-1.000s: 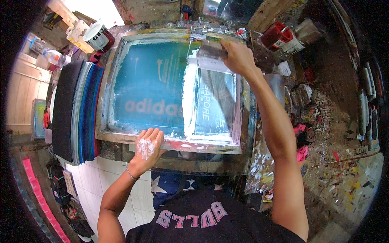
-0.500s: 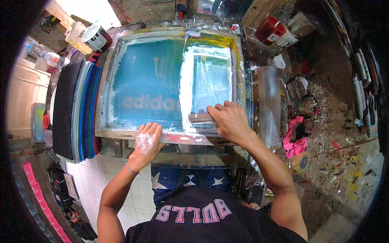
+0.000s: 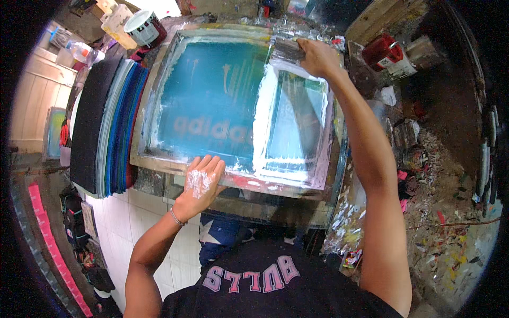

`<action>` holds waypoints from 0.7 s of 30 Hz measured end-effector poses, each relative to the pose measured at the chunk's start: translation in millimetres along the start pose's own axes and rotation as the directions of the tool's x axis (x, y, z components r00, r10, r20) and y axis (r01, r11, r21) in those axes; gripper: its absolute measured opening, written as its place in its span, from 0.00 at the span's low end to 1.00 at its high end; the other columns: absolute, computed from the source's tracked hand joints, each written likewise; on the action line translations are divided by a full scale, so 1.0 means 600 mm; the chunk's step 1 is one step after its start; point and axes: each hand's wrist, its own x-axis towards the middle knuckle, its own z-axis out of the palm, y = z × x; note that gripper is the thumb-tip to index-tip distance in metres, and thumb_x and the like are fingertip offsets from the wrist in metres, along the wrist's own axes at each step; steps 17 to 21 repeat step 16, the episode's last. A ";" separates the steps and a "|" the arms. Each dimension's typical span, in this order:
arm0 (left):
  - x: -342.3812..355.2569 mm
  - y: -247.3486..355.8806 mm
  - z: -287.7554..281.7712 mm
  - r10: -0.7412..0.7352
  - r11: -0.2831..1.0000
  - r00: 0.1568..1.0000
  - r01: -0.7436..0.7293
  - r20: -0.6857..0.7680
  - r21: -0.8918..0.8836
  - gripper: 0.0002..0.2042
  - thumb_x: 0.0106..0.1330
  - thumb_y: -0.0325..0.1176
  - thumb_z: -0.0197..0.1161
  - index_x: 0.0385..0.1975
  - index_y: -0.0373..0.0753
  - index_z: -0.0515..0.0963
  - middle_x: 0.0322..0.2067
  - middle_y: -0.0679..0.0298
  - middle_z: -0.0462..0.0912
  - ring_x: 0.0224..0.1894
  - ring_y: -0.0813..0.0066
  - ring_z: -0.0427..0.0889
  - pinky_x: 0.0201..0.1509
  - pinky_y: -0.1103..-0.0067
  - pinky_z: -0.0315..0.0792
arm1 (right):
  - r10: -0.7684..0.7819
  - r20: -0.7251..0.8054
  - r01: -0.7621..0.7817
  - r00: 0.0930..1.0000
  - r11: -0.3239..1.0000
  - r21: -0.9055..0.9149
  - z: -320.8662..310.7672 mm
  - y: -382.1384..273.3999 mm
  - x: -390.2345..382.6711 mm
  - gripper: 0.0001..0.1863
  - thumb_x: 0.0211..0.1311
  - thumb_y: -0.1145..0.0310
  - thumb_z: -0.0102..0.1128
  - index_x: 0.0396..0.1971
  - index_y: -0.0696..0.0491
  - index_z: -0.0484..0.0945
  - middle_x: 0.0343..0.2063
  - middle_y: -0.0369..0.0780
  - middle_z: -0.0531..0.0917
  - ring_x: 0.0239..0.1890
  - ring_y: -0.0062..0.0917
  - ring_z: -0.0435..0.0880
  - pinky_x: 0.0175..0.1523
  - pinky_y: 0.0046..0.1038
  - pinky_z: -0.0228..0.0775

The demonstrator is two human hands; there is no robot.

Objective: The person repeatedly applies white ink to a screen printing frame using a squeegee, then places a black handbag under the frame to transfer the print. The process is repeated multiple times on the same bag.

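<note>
Bench (image 3: 450, 175) surface, dark and strewn with paint scraps and litter, is seen from 1 to 5 o'clock. A large printing screen (image 3: 212, 106) in a pale wooden frame (image 3: 159, 164) is laid flat at the centre, its mesh teal on the left half and smeared with white ink on the right. A stack of flat boards (image 3: 106, 122), black, white and blue at their edges, is placed just beside the frame at 9 o'clock. White floor tiles (image 3: 127, 222) are visible at 7 o'clock, below the near edge of the frame.

The left hand (image 3: 200, 183), coated with white ink on its back, is pressed flat on the near rail of the frame at 7 o'clock from centre; its fingers (image 3: 212, 165) are spread open and nothing is gripped by them. The right hand (image 3: 317, 55) is stretched to the far edge of the screen at 12 o'clock, and its fingers are closed over the handle of a squeegee (image 3: 289, 50), which is set on the mesh at the top of the white ink band.

A round paint tin (image 3: 144, 26) with a white rim is stood at 11 o'clock beyond the frame's far corner. A red container (image 3: 384, 50) is set at 1 o'clock, near the right hand but apart from it.
</note>
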 end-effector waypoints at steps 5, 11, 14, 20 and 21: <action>0.009 0.001 -0.005 -0.025 1.000 0.999 0.026 0.041 -0.004 0.25 0.41 0.32 0.79 0.38 0.36 0.72 0.36 0.55 0.74 0.42 0.51 0.74 0.45 0.62 0.66 | -0.207 0.150 0.203 0.967 0.978 0.043 -0.003 -0.067 -0.061 0.17 0.52 0.62 0.64 0.43 0.49 0.80 0.34 0.50 0.87 0.40 0.51 0.87 0.45 0.52 0.78; 0.001 0.002 -0.005 0.022 0.999 1.000 -0.021 -0.021 0.040 0.22 0.47 0.32 0.78 0.37 0.36 0.72 0.35 0.57 0.74 0.42 0.56 0.76 0.46 0.65 0.67 | -0.413 0.231 0.386 0.881 0.910 0.154 -0.021 -0.146 -0.246 0.12 0.55 0.68 0.65 0.40 0.46 0.77 0.32 0.41 0.87 0.38 0.45 0.86 0.43 0.47 0.78; 0.002 0.001 0.001 0.014 0.999 1.000 -0.013 -0.007 0.038 0.23 0.48 0.33 0.78 0.39 0.36 0.72 0.36 0.57 0.75 0.43 0.55 0.76 0.47 0.64 0.67 | -0.394 0.216 0.361 0.894 0.916 0.174 -0.031 -0.154 -0.304 0.15 0.51 0.70 0.69 0.40 0.49 0.77 0.36 0.40 0.87 0.44 0.42 0.85 0.49 0.43 0.78; -0.001 -0.002 0.001 0.034 0.999 0.999 -0.034 -0.022 0.034 0.24 0.48 0.33 0.79 0.40 0.36 0.71 0.37 0.56 0.75 0.45 0.56 0.76 0.49 0.63 0.67 | -0.360 0.274 0.336 0.892 0.932 0.134 -0.042 -0.144 -0.324 0.25 0.50 0.68 0.72 0.50 0.48 0.76 0.39 0.40 0.87 0.46 0.41 0.85 0.50 0.42 0.78; -0.001 -0.002 0.001 0.034 0.999 0.999 -0.034 -0.022 0.034 0.24 0.48 0.33 0.79 0.40 0.36 0.71 0.37 0.56 0.75 0.45 0.56 0.76 0.49 0.63 0.67 | -0.360 0.274 0.336 0.892 0.932 0.134 -0.042 -0.144 -0.324 0.25 0.50 0.68 0.72 0.50 0.48 0.76 0.39 0.40 0.87 0.46 0.41 0.85 0.50 0.42 0.78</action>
